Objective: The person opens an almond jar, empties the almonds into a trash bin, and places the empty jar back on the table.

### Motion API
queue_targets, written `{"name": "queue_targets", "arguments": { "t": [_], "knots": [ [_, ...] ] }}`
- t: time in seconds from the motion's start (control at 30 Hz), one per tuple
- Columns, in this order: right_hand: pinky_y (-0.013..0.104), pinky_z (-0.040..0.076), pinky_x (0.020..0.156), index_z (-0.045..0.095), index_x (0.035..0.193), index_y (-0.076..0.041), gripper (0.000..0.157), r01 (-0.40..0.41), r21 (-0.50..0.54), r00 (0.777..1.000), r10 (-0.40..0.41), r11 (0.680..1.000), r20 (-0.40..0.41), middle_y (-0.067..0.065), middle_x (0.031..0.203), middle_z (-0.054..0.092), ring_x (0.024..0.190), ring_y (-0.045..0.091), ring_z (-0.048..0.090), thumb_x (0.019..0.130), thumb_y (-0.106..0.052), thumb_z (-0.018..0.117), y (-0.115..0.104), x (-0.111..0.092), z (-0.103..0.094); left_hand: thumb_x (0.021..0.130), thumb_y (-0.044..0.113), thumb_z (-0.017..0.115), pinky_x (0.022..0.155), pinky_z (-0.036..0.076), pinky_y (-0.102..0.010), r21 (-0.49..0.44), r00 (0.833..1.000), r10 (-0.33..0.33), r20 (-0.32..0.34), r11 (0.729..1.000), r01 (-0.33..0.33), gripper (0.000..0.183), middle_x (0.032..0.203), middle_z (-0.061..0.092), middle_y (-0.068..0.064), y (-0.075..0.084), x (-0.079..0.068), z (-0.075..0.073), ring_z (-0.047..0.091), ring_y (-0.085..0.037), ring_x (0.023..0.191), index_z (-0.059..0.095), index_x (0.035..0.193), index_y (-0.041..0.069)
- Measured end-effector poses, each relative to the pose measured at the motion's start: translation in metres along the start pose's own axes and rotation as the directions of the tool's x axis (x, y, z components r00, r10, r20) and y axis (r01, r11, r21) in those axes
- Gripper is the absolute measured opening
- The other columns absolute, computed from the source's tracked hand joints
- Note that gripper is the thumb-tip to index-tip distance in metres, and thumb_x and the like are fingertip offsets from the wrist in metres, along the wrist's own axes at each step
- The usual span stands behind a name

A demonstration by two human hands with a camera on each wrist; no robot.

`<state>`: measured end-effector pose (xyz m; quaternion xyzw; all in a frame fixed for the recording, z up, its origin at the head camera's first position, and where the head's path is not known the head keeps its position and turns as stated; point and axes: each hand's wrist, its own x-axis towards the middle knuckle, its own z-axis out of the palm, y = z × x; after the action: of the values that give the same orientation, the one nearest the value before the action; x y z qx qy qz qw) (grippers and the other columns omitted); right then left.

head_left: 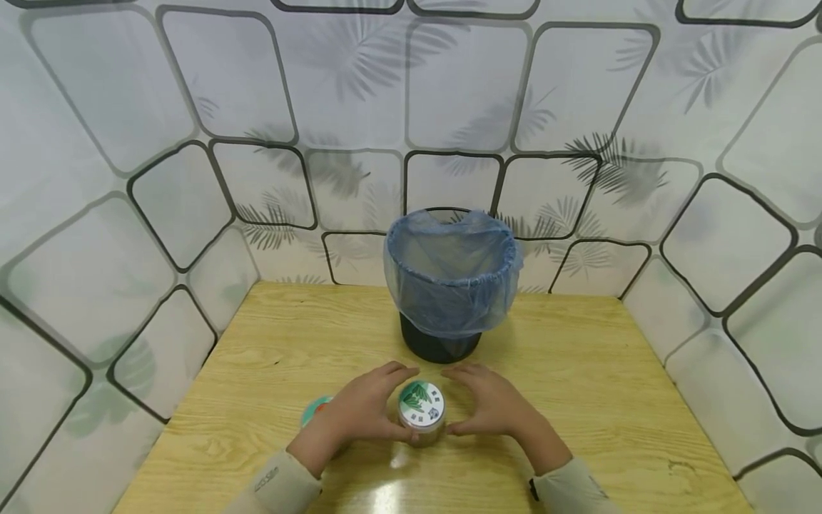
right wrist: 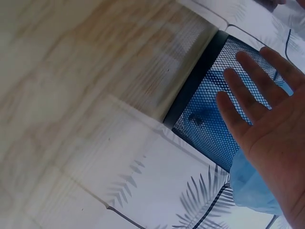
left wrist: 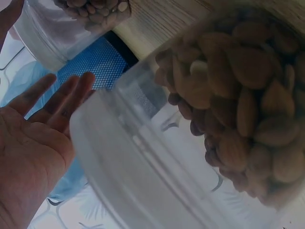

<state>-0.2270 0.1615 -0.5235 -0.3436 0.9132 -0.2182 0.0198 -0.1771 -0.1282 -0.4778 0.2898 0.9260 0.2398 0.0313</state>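
Observation:
A clear jar (head_left: 421, 412) with a white lid bearing green leaves stands upright on the table between the two hands. My left hand (head_left: 366, 407) curves around its left side with fingers apart, the thumb tip at the jar's lower edge; whether it touches, I cannot tell. My right hand (head_left: 491, 403) is held on the other side, fingers spread, with a small gap to the jar. A second jar with a teal lid (head_left: 313, 409) is partly hidden behind my left wrist. In the left wrist view, a large jar (left wrist: 238, 90) of brown almond-like pieces fills the foreground.
Behind the hands stands a black mesh bin (head_left: 439, 346) lined with a blue plastic bag (head_left: 452, 300). The wood-grain table (head_left: 578, 371) is enclosed by patterned cloth walls (head_left: 469, 86) at the back and sides.

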Motion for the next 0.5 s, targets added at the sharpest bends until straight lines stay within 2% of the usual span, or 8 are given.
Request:
{"name": "queue_targets", "arguments": {
  "t": [0.27,0.5],
  "knots": [
    [0.056,0.050,0.114,0.066,0.145,-0.018,0.088,0.014,-0.013,0.999,-0.013,1.000,0.031,0.001,0.144,0.067,0.138,0.028,0.061,0.068,-0.051,0.093,-0.007,0.008,0.011,0.076,0.057,0.093,0.107,0.057,-0.046,-0.045,0.999,0.034,-0.012,0.998,-0.034,0.096,0.142,0.064,0.002,0.003,0.003,0.003,0.064,-0.018,0.127,0.056,0.154,0.016],
    [0.049,0.055,0.108,0.069,0.139,-0.021,0.082,0.019,-0.027,0.999,-0.018,0.999,0.043,-0.006,0.138,0.069,0.132,0.022,0.063,0.066,-0.050,0.093,-0.012,0.011,0.015,0.076,0.056,0.094,0.103,0.058,-0.040,-0.049,0.998,0.060,-0.020,0.997,-0.061,0.092,0.138,0.066,0.003,0.003,0.008,0.008,0.066,-0.014,0.119,0.059,0.151,0.016]
  ]
}}
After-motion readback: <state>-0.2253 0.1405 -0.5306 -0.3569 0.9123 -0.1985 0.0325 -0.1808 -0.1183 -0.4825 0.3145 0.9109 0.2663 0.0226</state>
